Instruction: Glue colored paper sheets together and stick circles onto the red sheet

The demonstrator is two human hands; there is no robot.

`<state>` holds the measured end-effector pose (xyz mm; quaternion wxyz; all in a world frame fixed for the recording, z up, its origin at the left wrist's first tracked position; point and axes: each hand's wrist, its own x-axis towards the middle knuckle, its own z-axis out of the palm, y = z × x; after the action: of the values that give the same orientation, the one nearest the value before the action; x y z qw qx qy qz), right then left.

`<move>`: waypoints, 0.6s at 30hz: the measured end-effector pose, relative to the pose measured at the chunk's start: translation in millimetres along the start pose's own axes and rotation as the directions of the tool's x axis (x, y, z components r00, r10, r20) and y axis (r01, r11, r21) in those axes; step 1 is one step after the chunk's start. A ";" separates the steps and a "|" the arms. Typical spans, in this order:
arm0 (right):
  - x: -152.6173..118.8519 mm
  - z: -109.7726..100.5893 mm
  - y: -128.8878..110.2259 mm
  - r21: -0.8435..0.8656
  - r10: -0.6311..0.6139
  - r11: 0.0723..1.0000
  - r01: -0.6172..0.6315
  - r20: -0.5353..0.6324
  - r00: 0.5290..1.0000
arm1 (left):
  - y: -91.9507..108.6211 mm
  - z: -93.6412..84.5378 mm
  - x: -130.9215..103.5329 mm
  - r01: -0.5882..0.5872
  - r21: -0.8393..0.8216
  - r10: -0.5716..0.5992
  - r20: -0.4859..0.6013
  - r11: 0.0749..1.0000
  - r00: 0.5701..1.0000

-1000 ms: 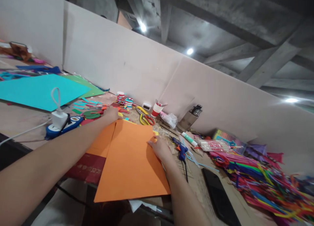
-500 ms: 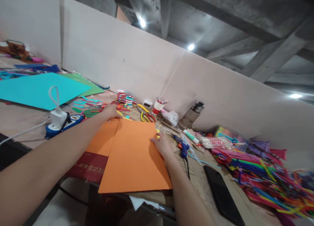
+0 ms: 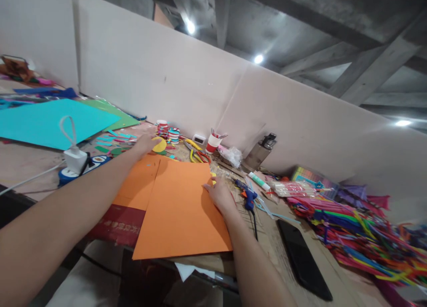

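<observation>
My left hand [image 3: 145, 144] is closed on a round yellow paper piece [image 3: 159, 144], held just beyond the top edge of the orange sheets. My right hand [image 3: 217, 192] rests at the right edge of the large orange sheet [image 3: 183, 209], near its upper corner, with a bit of yellow showing at the fingertips. Whether it grips the sheet or that yellow piece is unclear. A second orange sheet [image 3: 138, 182] lies partly under the first, over a dark red book or folder [image 3: 120, 224].
Pliers [image 3: 195, 151], a paper cup [image 3: 212, 143], a bottle [image 3: 260, 152], a glue stick [image 3: 259, 181] and a blue glue gun [image 3: 249, 199] stand or lie behind and right. A phone [image 3: 303, 258] and pipe cleaners [image 3: 360, 240] are right; a charger [image 3: 76, 159] is left.
My left hand has moved slightly left and up from the sheets' top edge, and the round yellow piece now shows in it. My right hand has barely moved.
</observation>
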<state>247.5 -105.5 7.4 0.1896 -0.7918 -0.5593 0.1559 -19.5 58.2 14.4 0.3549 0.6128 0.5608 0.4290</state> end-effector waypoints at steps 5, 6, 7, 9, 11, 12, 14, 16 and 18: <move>-1.3 4.4 -1.4 -0.046 -0.031 0.998 0.030 -0.007 1.000 | 9.9 11.1 -12.6 0.007 -0.144 0.019 0.177 0.990 0.984; -2.3 4.1 -2.5 -0.053 -0.035 0.998 0.035 -0.002 0.999 | 12.5 14.2 -16.8 -0.006 -0.120 0.033 0.217 0.993 0.976; -3.2 3.6 -3.5 -0.065 -0.037 0.997 0.037 0.005 0.999 | 15.4 17.5 -21.5 -0.028 -0.090 0.051 0.263 0.996 0.963; -5.0 2.2 -4.7 -0.089 -0.047 0.995 0.048 0.012 0.999 | 21.5 24.1 -31.1 -0.077 -0.047 0.088 0.332 0.996 0.939; -6.8 0.6 -4.8 -0.088 -0.064 0.994 0.065 0.023 0.998 | 25.7 29.5 -38.6 -0.176 0.020 0.153 0.413 0.984 0.898; -7.7 -0.3 -4.7 -0.080 -0.073 0.994 0.075 0.032 0.997 | 26.5 31.4 -41.1 -0.222 0.072 0.171 0.430 0.972 0.887; -9.4 -2.4 -4.5 -0.074 -0.088 0.993 0.091 0.047 0.995 | 25.0 33.1 -43.6 -0.300 0.216 0.196 0.401 0.929 0.895; -11.0 -4.7 -5.1 -0.093 -0.087 0.991 0.093 0.068 0.994 | 20.4 32.1 -44.3 -0.344 0.379 0.209 0.354 0.859 0.912; -12.5 -7.0 -6.7 -0.128 -0.082 0.987 0.094 0.090 0.993 | 15.0 29.5 -44.9 -0.356 0.481 0.190 0.359 0.801 0.914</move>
<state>241.0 -116.2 17.1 0.1197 -0.7699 -0.6103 0.1432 13.4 13.3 11.2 0.1818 0.8189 0.5038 0.2062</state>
